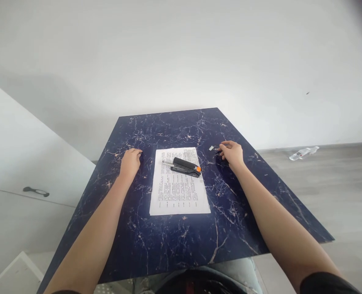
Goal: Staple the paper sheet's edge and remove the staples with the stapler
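A black stapler with an orange end lies across printed sheets of paper. A thin metal rod or tray sticks out from its left end. To the left of the paper, my left hand rests on the table with its fingers lying loosely on the surface, nothing visible in them. My right hand lies to the right of the paper, fingers slightly bent and apart. Just left of its fingertips is a small silvery-white piece, too small to name. Neither hand touches the stapler or the paper.
The dark blue marble-patterned table stands close to a white wall. A white cabinet with a dark handle is on the left. On the floor at right lies a clear plastic item, perhaps a bottle.
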The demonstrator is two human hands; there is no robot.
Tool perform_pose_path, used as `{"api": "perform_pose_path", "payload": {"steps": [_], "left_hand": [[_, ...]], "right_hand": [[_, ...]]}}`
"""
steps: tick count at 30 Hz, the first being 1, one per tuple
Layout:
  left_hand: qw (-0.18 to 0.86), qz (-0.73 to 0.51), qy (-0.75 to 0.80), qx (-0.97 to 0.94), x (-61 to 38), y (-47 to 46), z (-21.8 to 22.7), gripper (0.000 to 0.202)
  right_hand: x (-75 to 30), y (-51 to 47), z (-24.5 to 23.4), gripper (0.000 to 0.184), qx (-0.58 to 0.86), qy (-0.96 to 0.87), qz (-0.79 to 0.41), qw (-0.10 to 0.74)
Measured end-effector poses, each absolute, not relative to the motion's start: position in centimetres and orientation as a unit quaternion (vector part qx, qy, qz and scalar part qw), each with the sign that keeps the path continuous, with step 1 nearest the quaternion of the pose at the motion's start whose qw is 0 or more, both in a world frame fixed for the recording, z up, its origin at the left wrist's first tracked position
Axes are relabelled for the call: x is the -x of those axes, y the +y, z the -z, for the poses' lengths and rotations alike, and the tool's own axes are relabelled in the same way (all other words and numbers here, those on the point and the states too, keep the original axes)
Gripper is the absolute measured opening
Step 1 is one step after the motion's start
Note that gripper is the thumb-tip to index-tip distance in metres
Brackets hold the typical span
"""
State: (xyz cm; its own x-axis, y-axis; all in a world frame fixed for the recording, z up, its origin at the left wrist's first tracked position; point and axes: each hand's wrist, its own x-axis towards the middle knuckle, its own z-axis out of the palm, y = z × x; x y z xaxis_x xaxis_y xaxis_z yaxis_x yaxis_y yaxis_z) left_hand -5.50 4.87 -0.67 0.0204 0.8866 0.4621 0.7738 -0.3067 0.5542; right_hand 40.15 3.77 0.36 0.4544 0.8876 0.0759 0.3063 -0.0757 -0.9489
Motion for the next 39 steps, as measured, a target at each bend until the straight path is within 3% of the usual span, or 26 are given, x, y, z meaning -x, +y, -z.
{"api": "perform_pose_path", "payload": {"steps": [3,7,13,15,18,22,34,39], "left_hand": [[0.018,-0.304,0.614,-0.729,5.5,4.1,0.0,0.025],[-0.011,-0.325,0.621,-0.713,4.3,2.6,-1.3,0.026],[0.145,-0.473,0.533,-0.686,-1.6,-1.8,-2.7,0.015],[0.171,-0.477,0.521,-0.687,-3.1,-3.5,-2.7,0.01],[0.229,-0.492,0.493,-0.68,-3.9,-4.8,-2.4,0.008],[0.276,-0.521,0.468,-0.658,-3.3,-4.6,-2.3,0.009],[0.248,-0.518,0.473,-0.668,-3.0,-4.9,-2.4,0.016],[0.197,-0.5,0.474,-0.697,-2.9,-4.8,-2.7,0.006]], "right_hand": [[-38.8,2.8,-1.3,0.02,0.666,-0.509,-0.193,0.51],[-35.5,0.5,-3.2,0.027,0.547,-0.674,-0.176,0.464],[-31.4,-2.0,-3.4,0.051,0.413,-0.841,-0.224,0.269],[-31.0,-2.1,-3.1,0.041,0.41,-0.855,-0.21,0.237],[-31.2,-2.0,-3.0,0.025,0.403,-0.861,-0.21,0.228],[-31.6,-2.0,-3.2,0.022,0.376,-0.868,-0.232,0.226],[-31.2,-2.5,-3.3,0.021,0.397,-0.86,-0.227,0.228],[-30.3,-3.3,-3.9,0.012,0.424,-0.851,-0.217,0.221]]}}
